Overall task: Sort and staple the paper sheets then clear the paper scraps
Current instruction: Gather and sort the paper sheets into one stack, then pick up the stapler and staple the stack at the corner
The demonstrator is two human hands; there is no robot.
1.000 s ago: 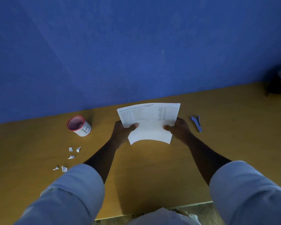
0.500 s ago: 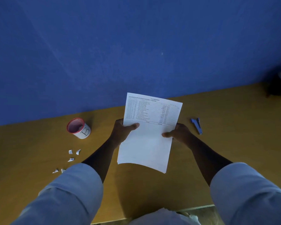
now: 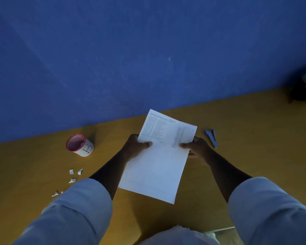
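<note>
Head view: your thumbs pinch the printed paper sheets [image 3: 159, 156] at mid-frame, left hand [image 3: 136, 147] and right hand [image 3: 195, 149] closed on opposite edges, probably to square the stack for stapling. Both forearms reach forward from rolled sleeves, holding it tilted above the desk [image 3: 245, 138]. Right of centre lies the blue stapler [image 3: 212, 138]; paper scraps [image 3: 72, 175] wait lower left, below the mug [image 3: 79, 145].
</note>
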